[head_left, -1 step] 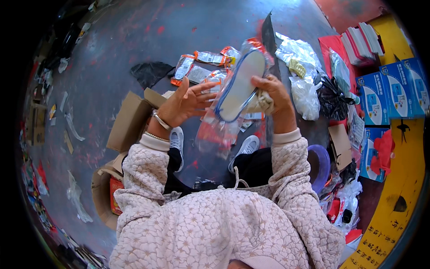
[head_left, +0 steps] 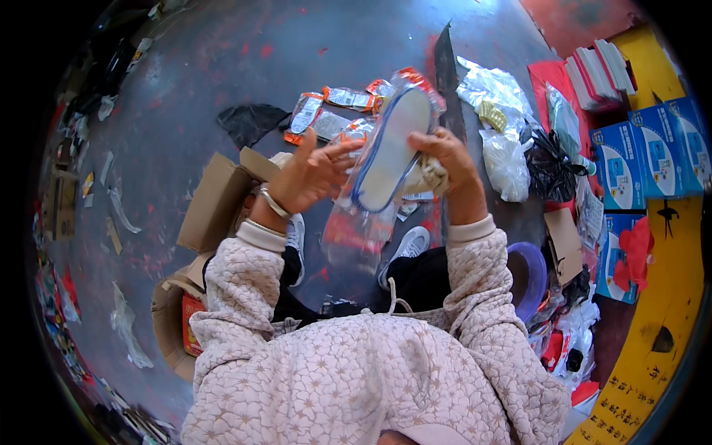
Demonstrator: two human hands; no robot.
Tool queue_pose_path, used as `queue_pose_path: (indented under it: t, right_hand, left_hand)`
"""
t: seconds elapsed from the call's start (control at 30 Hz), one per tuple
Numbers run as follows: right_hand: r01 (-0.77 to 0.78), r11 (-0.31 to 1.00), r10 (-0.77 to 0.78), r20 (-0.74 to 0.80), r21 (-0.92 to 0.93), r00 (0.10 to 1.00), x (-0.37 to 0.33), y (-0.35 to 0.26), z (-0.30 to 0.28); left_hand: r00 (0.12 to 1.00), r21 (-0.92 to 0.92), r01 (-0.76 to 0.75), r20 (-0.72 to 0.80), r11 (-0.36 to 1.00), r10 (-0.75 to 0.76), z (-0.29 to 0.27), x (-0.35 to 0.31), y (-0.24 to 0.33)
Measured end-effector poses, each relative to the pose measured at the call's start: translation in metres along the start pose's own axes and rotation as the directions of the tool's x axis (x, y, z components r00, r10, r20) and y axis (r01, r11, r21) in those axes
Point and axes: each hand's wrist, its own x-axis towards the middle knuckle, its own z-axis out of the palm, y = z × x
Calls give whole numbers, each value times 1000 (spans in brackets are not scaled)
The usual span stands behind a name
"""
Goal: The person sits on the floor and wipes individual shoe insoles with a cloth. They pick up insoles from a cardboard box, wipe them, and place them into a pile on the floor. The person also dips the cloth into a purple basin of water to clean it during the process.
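A white insole with a blue edge is held upright and slanted in front of me. My right hand grips its right side, with the thumb lying on the white face. Bunched beige cloth is in that same hand. A clear plastic bag with red-orange print surrounds or lies behind the insole; I cannot tell which. My left hand is open, its fingers stretched toward the insole's left edge. Whether the fingertips touch the plastic is unclear. Several orange-and-clear packets lie on the floor beyond.
An open cardboard box stands left of my feet, with another carton nearer. Black plastic lies past them. To the right are a purple basin, white plastic bags, a black bag and blue boxes.
The insole and its bag have shifted slightly left and down with my right hand. My left hand has moved a little to the right, closer to the insole.
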Motion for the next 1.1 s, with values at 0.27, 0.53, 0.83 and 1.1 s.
queue_pose_path:
  t: [0.27, 0.53, 0.83, 1.1]
  right_hand:
    - [-32, 707, -118, -163, -706, 980, 9, 14, -1]
    - [393, 206, -886, -1, -896, 464, 8, -12, -7]
    - [623, 402, -528, 386, -671, 756, -1, 55, 48]
    - [665, 539, -819, -135, -517, 558, 1, -8, 11]
  left_hand:
    - [998, -263, 27, 64, 964, -11, 2, 13, -25]
    - [995, -232, 78, 85, 970, -59, 17, 8, -26]
    - [993, -164, -55, -110, 985, 37, -5, 8, -39]
    - [1000, -273, -22, -6, 962, 21, 12, -1, -20]
